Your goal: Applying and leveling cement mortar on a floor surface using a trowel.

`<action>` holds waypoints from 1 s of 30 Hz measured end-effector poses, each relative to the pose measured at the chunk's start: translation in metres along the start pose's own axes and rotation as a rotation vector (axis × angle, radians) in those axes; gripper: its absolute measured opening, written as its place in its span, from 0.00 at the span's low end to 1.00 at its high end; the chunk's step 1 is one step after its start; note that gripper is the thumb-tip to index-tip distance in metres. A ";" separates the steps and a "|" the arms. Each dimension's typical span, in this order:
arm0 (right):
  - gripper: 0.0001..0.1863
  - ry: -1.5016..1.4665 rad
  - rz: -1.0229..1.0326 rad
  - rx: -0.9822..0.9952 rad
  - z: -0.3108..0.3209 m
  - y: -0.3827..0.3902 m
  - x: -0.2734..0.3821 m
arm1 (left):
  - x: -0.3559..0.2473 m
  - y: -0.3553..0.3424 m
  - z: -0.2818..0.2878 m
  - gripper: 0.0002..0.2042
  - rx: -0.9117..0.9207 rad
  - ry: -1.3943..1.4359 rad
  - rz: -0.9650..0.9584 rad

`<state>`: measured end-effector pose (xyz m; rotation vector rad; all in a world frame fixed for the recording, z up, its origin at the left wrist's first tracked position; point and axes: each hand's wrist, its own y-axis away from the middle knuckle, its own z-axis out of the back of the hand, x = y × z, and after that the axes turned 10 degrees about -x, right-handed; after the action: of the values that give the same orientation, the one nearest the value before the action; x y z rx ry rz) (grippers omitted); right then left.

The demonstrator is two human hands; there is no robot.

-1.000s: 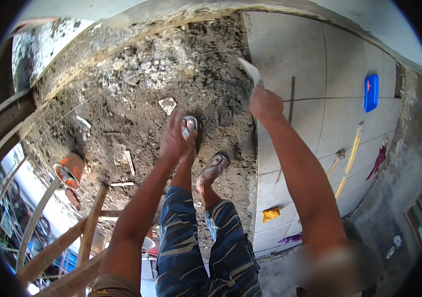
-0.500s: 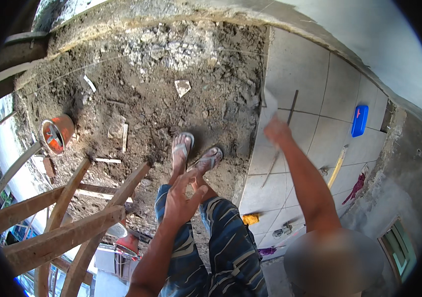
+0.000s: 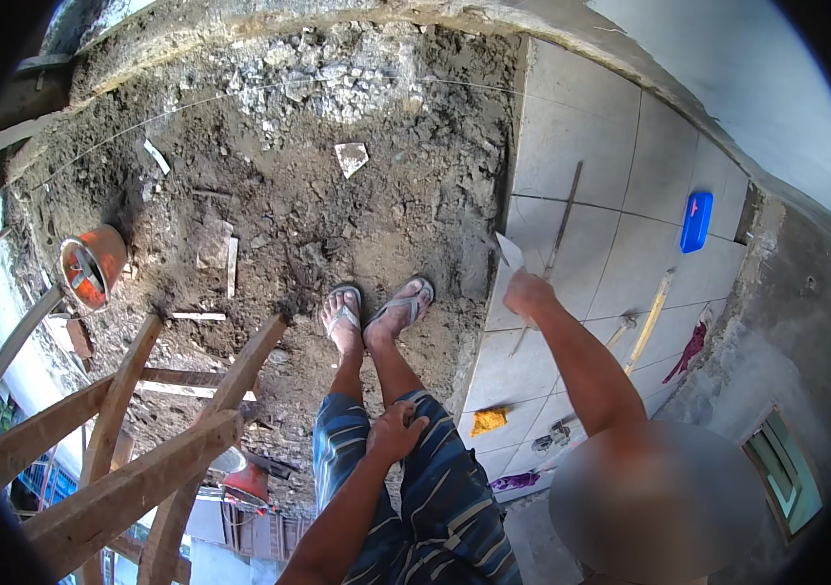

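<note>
My right hand is closed on a trowel with a pale pointed blade, held above the edge of the grey floor tiles. My left hand rests on my striped shorts near the knee, fingers loosely bent and thumb apart, with no object visible in it. My sandalled feet stand on rough dirt beside the tiles. A thin string runs across the dirt. A long dark bar lies on the tiles by my right hand.
An orange bucket stands at left, above wooden beams. On the tiles lie a blue container, a yellow bar, a yellow sponge-like piece and purple cloths. A concrete wall borders the right.
My left hand has dropped from over my feet onto my leg. My right hand has lowered the trowel toward the tile edge. My feet have moved together, and the view has shifted.
</note>
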<state>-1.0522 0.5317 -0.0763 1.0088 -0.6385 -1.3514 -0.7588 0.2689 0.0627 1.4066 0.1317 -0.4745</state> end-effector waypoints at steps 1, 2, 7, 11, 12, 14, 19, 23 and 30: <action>0.29 -0.010 -0.032 -0.064 -0.002 0.004 -0.007 | 0.001 0.007 0.000 0.24 0.013 -0.047 -0.036; 0.26 -0.020 -0.065 -0.125 -0.005 0.007 -0.014 | 0.006 0.009 0.004 0.24 0.026 -0.049 -0.029; 0.22 -0.067 0.037 -0.064 0.080 -0.012 0.039 | 0.001 -0.006 0.042 0.23 -0.078 -0.001 -0.061; 0.24 -0.298 -0.181 -0.157 -0.041 0.041 0.064 | 0.010 0.002 0.045 0.23 -0.078 -0.039 -0.068; 0.33 -0.219 -0.157 -0.221 -0.092 0.049 -0.008 | -0.007 -0.007 0.020 0.23 -0.005 0.034 -0.121; 0.41 -0.171 -0.217 0.120 -0.124 0.085 0.014 | 0.024 -0.005 0.032 0.23 -0.036 -0.042 -0.119; 0.25 -0.264 -0.186 -0.219 -0.072 0.079 0.013 | 0.056 0.011 0.038 0.25 -0.007 -0.217 -0.046; 0.23 0.073 0.122 -0.218 -0.052 0.003 -0.012 | 0.063 0.018 0.000 0.22 0.024 -0.116 -0.179; 0.30 -0.147 -0.216 0.013 -0.253 0.155 0.003 | 0.110 0.042 -0.029 0.20 -0.124 -0.122 -0.225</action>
<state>-0.7587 0.5719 -0.0589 1.0170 -0.6628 -1.6238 -0.6384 0.2740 0.0558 1.2436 0.2187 -0.7253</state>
